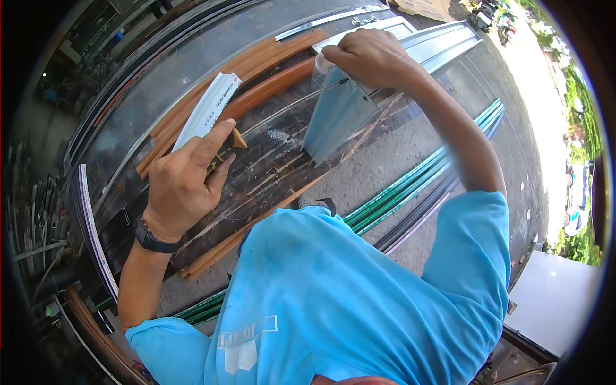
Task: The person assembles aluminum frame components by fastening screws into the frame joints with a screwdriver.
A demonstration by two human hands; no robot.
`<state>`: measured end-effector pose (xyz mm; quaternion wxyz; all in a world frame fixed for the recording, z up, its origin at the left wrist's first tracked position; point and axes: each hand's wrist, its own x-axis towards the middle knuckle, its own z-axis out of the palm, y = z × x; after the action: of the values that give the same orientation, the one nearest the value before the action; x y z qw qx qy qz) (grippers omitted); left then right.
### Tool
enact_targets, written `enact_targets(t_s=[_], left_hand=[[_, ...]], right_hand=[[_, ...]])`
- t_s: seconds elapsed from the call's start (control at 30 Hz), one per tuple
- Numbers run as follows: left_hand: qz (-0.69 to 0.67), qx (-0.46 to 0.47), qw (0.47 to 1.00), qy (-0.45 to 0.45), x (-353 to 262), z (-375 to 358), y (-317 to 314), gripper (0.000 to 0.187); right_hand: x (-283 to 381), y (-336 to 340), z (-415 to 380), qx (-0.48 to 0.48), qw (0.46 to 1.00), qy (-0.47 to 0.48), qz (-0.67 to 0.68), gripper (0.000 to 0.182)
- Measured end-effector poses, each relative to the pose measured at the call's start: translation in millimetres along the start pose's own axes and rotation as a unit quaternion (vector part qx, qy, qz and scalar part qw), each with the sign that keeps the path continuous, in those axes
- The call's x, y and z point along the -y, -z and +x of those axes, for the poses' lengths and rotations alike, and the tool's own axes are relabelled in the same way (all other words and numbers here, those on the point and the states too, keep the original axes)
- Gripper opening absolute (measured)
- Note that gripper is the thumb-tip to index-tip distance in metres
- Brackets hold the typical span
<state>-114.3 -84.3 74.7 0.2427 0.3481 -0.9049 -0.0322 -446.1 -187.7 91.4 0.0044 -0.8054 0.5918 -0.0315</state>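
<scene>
My left hand [189, 173], with a dark watch on its wrist, is at the left, its thumb and forefinger apart. It is beside the lower end of a white printed profile [208, 109]; whether it touches the profile is unclear. A yellow-brown object [239, 138] shows by the fingertips. At the upper right, my right hand [369, 56] is closed over a clear round container [321, 64] at the end of a silver metal profile [340, 115]. The fingers are curled, and what they hold is mostly hidden. A thin rod [295, 102] runs left from beneath that hand.
Wood-coloured profiles [256, 58] lie along the dark worktable [186, 61]. Long silver profiles [443, 45] extend to the upper right. Green-wrapped bars [398, 186] lie below on the right. A white panel [552, 301] stands at the lower right.
</scene>
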Motion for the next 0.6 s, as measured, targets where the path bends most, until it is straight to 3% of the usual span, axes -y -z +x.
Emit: enact_targets(t_s=[0.03, 0.07, 0.1, 0.17, 0.27, 0.3, 0.33, 0.37, 0.4, 0.43, 0.47, 0.53, 0.57, 0.6], left_hand=[[-0.005, -0.005, 1.0, -0.002, -4, 1, 1, 0.06], [-0.19, 0.02, 0.977, 0.095, -6, -3, 0, 0.059], [-0.365, 0.043, 0.911, 0.189, -9, -9, -1, 0.058], [-0.57, 0.081, 0.757, 0.31, -10, -11, -2, 0.054], [-0.684, 0.147, 0.587, 0.408, -7, -12, -2, 0.048], [-0.511, 0.107, 0.796, 0.306, -6, -8, -2, 0.048], [-0.3, 0.057, 0.938, 0.166, -6, 1, 0, 0.048], [-0.067, -0.006, 0.998, 0.002, -5, 12, 1, 0.048], [0.012, 0.011, 1.0, 0.0, -2, 12, 7, 0.05], [0.003, -0.006, 1.0, -0.006, -11, 14, 5, 0.051], [-0.004, -0.024, 1.0, -0.012, -19, 14, -2, 0.052], [-0.073, -0.033, 0.997, 0.003, -19, 8, -19, 0.054], [-0.334, 0.011, 0.932, 0.142, -14, 2, -20, 0.054], [-0.561, 0.057, 0.779, 0.274, -9, -7, -19, 0.055]], right_hand=[[-1, 1, -1, 0.007, 1.0, 0.0, 0.002, 0.06], [-3, 2, -2, 0.013, 1.0, 0.0, 0.006, 0.06], [-4, 3, -2, 0.019, 1.0, 0.002, 0.009, 0.06], [-1, 10, -3, 0.028, 1.0, 0.002, 0.01, 0.061], [-11, -12, 4, -0.009, 0.999, 0.027, 0.03, 0.061], [-15, -16, 4, -0.033, 0.998, 0.033, 0.036, 0.061], [-16, -13, 7, 0.012, 1.0, 0.015, 0.013, 0.061], [-5, 9, 2, 0.04, 0.997, 0.043, 0.043, 0.051], [-5, 8, 0, 0.028, 0.997, 0.045, 0.049, 0.051], [-5, 6, 0, 0.017, 0.997, 0.048, 0.055, 0.05], [-17, -13, 4, -0.032, 0.999, 0.028, 0.034, 0.061], [-20, -7, -3, -0.042, 0.997, 0.043, 0.044, 0.06], [-21, -4, -5, -0.049, 0.996, 0.054, 0.05, 0.059], [-20, -4, -7, -0.066, 0.994, 0.065, 0.051, 0.057]])
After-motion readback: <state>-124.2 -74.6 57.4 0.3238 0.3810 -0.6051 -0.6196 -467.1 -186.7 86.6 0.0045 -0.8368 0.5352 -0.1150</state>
